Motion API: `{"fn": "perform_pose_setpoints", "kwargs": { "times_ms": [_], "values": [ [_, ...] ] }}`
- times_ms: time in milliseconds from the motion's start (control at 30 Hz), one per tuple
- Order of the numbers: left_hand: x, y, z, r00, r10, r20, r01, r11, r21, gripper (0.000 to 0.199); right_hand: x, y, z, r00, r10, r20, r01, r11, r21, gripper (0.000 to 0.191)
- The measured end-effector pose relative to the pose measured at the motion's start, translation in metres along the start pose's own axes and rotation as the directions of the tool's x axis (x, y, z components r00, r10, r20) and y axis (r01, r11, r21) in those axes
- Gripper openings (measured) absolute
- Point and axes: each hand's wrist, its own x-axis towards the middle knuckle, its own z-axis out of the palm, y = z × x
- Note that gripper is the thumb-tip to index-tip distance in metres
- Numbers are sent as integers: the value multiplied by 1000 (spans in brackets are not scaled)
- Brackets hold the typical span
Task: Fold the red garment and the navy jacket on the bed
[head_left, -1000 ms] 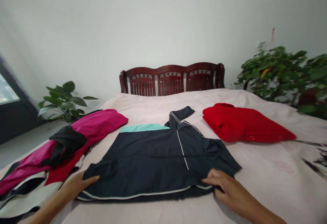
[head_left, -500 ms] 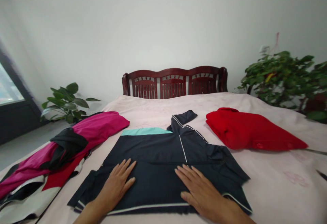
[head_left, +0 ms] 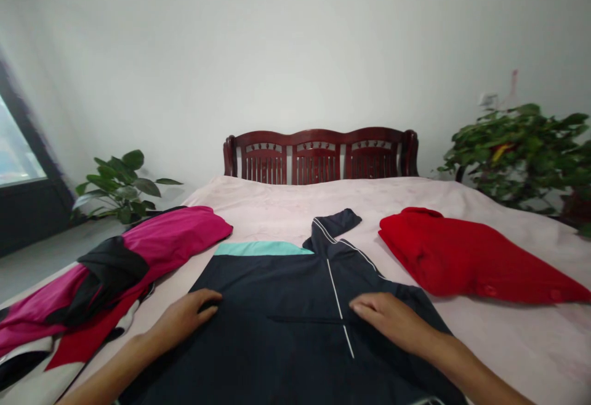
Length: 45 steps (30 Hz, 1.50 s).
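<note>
A navy jacket (head_left: 277, 288) with white piping and a mint-green strip along its far edge lies across the bed in front of me. A narrow dark piece with white lines sticks out at its far right. My left hand (head_left: 191, 311) is at the jacket's left side, with fingers bent and thumb beneath them, closed on the cloth. On the right, beside the white line, my right hand (head_left: 390, 317) has its fingers drawn together on the fabric. The jacket's near part runs out of the picture at the bottom.
A pink and black garment (head_left: 175, 239) lies bundled on the left, over red and white cloth. Folded red clothing (head_left: 462, 251) rests on the right. Beyond the pale pink bedspread (head_left: 272, 202) stands a dark wooden headboard (head_left: 314, 156). Leafy plants flank the bed.
Both hands have gone from lying flat with fingers spread to bent fingers, farther apart. The jacket's near part has spread toward me, and more of the white line shows.
</note>
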Motion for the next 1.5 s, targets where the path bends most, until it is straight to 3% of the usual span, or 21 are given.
{"fn": "perform_pose_setpoints", "kwargs": {
  "times_ms": [133,267,500,600,767,867,967,1033,1100,1167,1233,1300,1367,1433,1500],
  "values": [
    [60,4,-20,997,-35,-71,40,997,72,41,80,14,-13,983,106,-149,-131,978,-165,38],
    [113,1,-20,995,0,-96,17,983,185,50,142,23,-17,946,228,-231,-283,928,-242,40],
    [175,-21,-8,998,65,-21,-56,950,307,72,205,46,-13,856,473,-210,-513,830,-220,55],
    [188,-19,-13,994,101,37,-108,943,316,75,216,59,-9,837,509,-201,-541,825,-163,48],
    [184,-3,-29,990,122,73,-140,928,344,41,207,65,-18,862,405,-306,-424,906,2,30],
    [154,3,-34,981,196,-6,-183,927,328,32,179,59,-28,850,295,-437,-290,954,80,39],
    [111,3,-30,954,296,-42,-270,913,305,29,134,59,-21,839,212,-501,-110,968,225,57],
    [88,2,-24,961,275,17,-269,922,277,32,103,63,-8,867,254,-429,-124,943,308,76],
    [74,3,-23,973,217,76,-229,942,245,39,79,68,6,907,322,-272,-227,917,328,86],
    [69,9,-27,981,136,138,-164,962,218,41,67,72,15,940,314,-137,-255,908,331,84],
    [71,23,-34,975,85,207,-120,979,167,39,65,73,18,963,252,-96,-206,916,344,73],
    [74,42,-35,969,123,216,-138,989,54,37,69,71,17,965,243,-100,-198,923,330,57],
    [77,64,-26,960,234,155,-224,972,-75,46,74,69,15,952,294,-82,-264,927,266,41],
    [77,84,-5,935,324,143,-303,941,-153,60,77,67,13,941,337,-39,-324,926,195,29],
    [75,99,19,907,372,198,-342,924,-168,73,81,65,9,934,358,0,-354,923,152,25]
  ]
}}
